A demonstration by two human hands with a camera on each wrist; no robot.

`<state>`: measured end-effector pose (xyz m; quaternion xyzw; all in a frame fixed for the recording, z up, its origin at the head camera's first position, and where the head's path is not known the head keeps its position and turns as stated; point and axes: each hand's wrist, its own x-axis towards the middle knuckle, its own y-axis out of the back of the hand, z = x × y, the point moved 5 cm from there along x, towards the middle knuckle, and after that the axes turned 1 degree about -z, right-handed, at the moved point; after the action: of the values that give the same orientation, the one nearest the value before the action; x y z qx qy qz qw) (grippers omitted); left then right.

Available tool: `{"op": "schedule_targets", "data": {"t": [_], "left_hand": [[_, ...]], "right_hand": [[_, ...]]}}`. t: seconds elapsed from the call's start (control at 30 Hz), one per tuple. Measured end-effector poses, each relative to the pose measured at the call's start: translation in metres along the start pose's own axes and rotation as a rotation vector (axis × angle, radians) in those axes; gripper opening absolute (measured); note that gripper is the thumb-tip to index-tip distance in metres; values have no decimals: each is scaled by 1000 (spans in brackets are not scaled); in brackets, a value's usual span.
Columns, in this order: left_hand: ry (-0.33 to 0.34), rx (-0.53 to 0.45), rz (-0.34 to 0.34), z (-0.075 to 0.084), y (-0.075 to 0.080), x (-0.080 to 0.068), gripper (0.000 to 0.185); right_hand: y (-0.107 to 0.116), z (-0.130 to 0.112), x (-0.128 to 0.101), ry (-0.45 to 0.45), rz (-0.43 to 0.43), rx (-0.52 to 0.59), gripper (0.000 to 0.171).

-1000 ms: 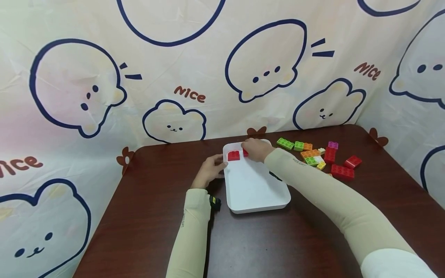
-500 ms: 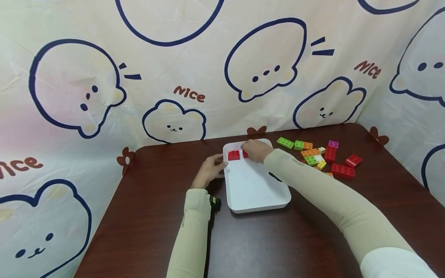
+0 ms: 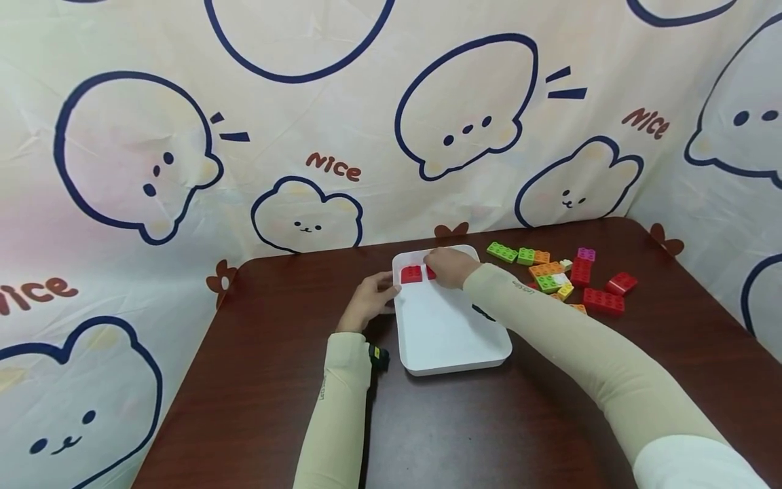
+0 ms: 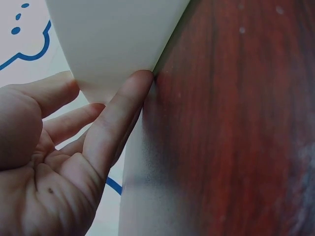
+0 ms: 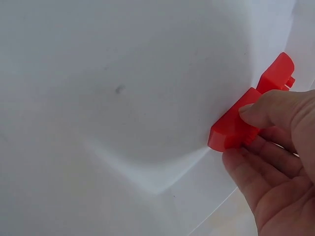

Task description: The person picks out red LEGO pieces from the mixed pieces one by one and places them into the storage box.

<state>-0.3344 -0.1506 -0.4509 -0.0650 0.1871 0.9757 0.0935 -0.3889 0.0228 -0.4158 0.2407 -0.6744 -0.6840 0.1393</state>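
Observation:
A shallow white tray (image 3: 452, 339) lies on the table. My left hand (image 3: 370, 297) rests against its left side; in the left wrist view, fairly straight fingers (image 4: 115, 118) touch the outer wall. Inside the far end of the tray, my right hand (image 3: 451, 266) pinches a red toy building brick (image 5: 234, 120) between thumb and fingers, close against the tray wall. The hand hides most of this brick in the head view. To its left, a second red brick (image 3: 411, 274) sits in the tray's far left corner.
Right of the tray lie several loose bricks: a lime-green brick (image 3: 502, 252), an orange one (image 3: 546, 269), a purple one (image 3: 586, 254) and a large red one (image 3: 603, 301). My right forearm (image 3: 550, 326) crosses in front of them. A patterned cloth (image 3: 379, 122) stands behind the table.

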Motion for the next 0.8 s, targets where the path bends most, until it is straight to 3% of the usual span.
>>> {"op": "schedule_targets", "data": {"t": [0.8], "left_hand": [[5,2,-1,0,-1,1,55]], "right_hand": [[21,7,-19,-65,73,135,58]]}}
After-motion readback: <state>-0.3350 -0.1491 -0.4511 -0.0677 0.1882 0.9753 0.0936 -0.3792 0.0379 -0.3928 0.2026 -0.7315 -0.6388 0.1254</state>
